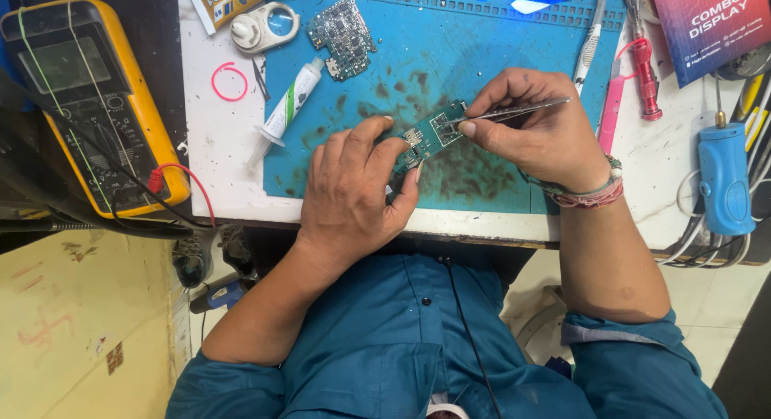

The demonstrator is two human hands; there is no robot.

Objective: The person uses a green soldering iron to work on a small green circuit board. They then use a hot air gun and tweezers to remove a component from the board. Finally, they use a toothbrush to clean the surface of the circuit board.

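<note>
Cluttered white workbench with a stained blue rubber work mat on top, seen from above. Your left hand is closed around the lower end of a small green rectangular circuit board, fingers curled over it, thumb along its edge; the board sits tilted just above the mat's middle. Your right hand pinches thin silver metal tweezers, whose tips touch the board's top face. Right wrist wears red and green thread bands. Just left of the left hand lies a white syringe-style tube with green label. Above it a second bare green circuit board and a white round plastic holder. A pink ring sits on the bench. Far left, yellow multimeter with red lead. Right side: red-handled screwdriver, blue handheld tool with cables.
</note>
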